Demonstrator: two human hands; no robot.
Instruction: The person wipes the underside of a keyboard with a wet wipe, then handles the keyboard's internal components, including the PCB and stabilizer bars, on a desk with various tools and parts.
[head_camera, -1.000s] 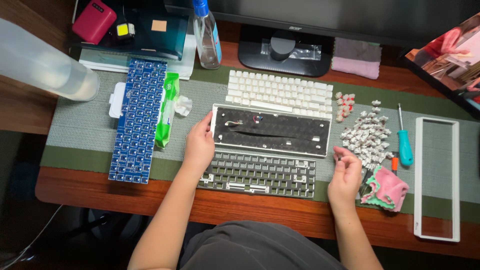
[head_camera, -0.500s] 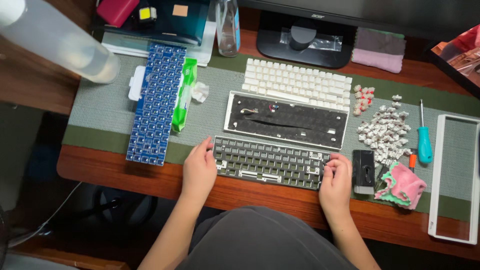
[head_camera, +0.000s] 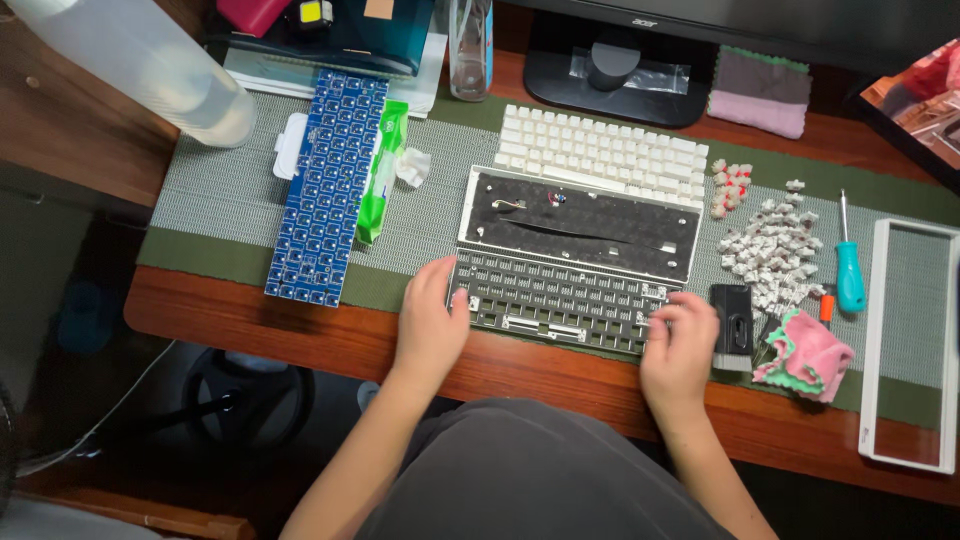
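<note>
Head view shows your left hand and right hand gripping the dark switch plate by its ends, at 6 o'clock from the white keyboard case; black box at 3 o'clock.

Matt dark plate; woven cloth mat; glossy wooden desk.

Desk clutter on the green mat

A blue circuit board lies beside a green wipe pack; white keycaps sit above the case, loose switches (a heap) near a teal screwdriver, pink cloth, white frame, monitor stand and spray bottle behind.
</note>
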